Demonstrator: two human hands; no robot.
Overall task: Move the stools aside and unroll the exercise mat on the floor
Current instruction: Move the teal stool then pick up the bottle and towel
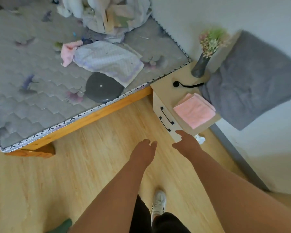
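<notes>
Head view. One landmark used throughout: pale wooden bedside cabinet (165, 89) with black drawer handles, set against the white wall.

- Left hand (144, 151) hung over the light wood-plank floor (99, 148) below-left of the bedside cabinet. Fingers were relaxed and held nothing.
- Right hand (186, 142) was just in front of the cabinet's lower front corner, fingers loose and forward, empty. Contact with the cabinet could not be told.
- No stools in frame. No exercise mat identified either. A dark green rounded object (64, 224) showed at the bottom edge, well away from the cabinet; too little was visible to name it.
- On the cabinet: folded pink towel (194, 110), dark grey vase (200, 68) of flowers, and a grey cloth (252, 81) draped over its far side.
- Left of the cabinet: grey quilted mattress (32, 101) on a wooden frame, carrying a dark grey round disc (103, 87).

Judgement: the floor beside the cabinet lay bare and unobstructed, so the stools may already be aside, though that was unconfirmed. Mat not unrolled here; fetching and unrolling remained.
</notes>
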